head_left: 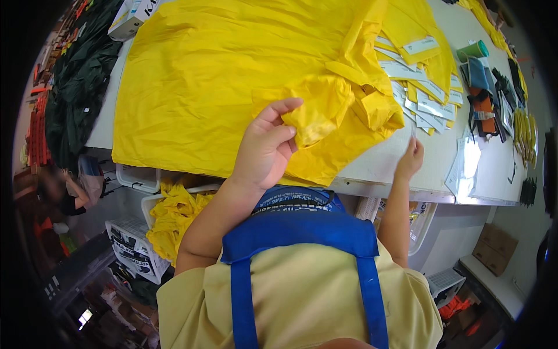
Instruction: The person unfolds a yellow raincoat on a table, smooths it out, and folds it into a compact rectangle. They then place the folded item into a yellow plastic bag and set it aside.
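The smooth, faintly shiny yellow fabric (197, 87) lies across the pale, flat table (372, 167) in a broad sheet of shallow creases, its right part bunched into stiff, angular folds, and the left hand (264, 142) has its grip closed on a puckered, rounded bulge of it, thumb and fingers pinching the edge. The right hand (410, 160), near the folds' right side, has a narrow grip around a thin pale strip (413, 132), too small to make out further. Just beyond lie overlapping flat, glossy rectangular packets (435, 107), with a green cylindrical roll (472, 51) farther right.
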The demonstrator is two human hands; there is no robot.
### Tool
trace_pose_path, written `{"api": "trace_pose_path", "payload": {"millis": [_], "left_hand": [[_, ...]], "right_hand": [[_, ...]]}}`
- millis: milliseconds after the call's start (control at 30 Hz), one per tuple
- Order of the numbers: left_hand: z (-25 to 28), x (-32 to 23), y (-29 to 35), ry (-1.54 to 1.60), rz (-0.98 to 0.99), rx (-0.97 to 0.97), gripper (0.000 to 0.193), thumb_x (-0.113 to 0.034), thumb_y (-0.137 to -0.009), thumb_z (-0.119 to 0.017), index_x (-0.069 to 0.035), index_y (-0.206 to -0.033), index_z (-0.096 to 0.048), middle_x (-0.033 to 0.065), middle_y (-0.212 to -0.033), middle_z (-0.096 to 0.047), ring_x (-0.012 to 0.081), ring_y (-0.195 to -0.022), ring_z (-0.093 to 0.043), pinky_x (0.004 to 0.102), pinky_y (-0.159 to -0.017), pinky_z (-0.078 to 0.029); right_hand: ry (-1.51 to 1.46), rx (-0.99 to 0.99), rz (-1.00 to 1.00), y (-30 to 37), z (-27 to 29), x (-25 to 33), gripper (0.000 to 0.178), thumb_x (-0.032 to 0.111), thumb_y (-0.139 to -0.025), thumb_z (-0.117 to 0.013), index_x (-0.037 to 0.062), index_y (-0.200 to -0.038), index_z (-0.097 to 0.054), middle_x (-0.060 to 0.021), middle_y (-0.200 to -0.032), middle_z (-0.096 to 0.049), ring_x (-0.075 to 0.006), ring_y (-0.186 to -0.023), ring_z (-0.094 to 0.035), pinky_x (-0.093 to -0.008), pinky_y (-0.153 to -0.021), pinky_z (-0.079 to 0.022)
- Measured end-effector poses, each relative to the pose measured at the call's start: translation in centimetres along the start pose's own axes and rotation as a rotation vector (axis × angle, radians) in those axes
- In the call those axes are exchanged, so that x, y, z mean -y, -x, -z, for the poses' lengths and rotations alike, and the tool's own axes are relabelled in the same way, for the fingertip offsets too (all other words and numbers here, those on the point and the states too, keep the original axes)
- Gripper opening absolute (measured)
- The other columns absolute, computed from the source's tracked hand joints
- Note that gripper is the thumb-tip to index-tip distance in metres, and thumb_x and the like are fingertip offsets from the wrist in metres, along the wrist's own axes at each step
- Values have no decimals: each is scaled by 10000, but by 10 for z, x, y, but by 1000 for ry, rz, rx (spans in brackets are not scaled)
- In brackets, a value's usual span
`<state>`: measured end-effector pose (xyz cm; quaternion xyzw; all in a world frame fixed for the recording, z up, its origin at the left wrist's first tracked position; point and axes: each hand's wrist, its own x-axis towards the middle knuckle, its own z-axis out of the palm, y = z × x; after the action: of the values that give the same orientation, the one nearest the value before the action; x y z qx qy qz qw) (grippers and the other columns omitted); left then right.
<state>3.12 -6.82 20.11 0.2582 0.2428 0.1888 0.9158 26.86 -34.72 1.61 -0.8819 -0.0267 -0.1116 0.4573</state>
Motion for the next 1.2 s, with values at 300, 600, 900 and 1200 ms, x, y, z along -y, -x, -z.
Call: {"api": "trace_pose_path", "payload": {"millis": [300, 600, 900, 1200], "left_hand": [[26, -3, 9, 57, 97, 37, 204, -42, -841, -627, -116, -803, -440, 38, -918, -598, 151, -872, -590, 302, -824, -486], [28, -32, 41, -1275, -743, 156, 217, -4, -755, -631, -107, -944, -607, 95, -832, -515, 235, -719, -547, 351, -642, -474], [168, -72, 36, -1793, -441, -433, 309, -7, -718, -642, -25, -1026, -625, 152, -1021, -606, 320, -939, -577, 385, -796, -473], [271, -122, 42, -1007, 122, -520, 475, -213, -898, -591, -10, -1309, -465, 65, -1222, -575, 150, -1066, -547, 283, -865, -449]], "right_hand": [[-556, 883, -238, 78, -40, 141, 409, 376, -972, -438, 40, -1181, -541, -78, -1122, -585, -209, -1052, -538, -358, -951, -400], [-676, 1409, -190, 124, -71, 219, 163, -28, -745, -629, 79, -813, -528, 25, -731, -539, -111, -617, -489, -230, -578, -416], [-407, 1239, 788, 169, -48, 259, 269, 95, -743, -664, 57, -980, -542, -146, -930, -582, -291, -833, -574, -364, -725, -479], [910, 709, 397, 14, -116, 125, 752, 280, -765, -671, 19, -1362, -293, -250, -1352, -405, -409, -1236, -413, -442, -1016, -365]]}}
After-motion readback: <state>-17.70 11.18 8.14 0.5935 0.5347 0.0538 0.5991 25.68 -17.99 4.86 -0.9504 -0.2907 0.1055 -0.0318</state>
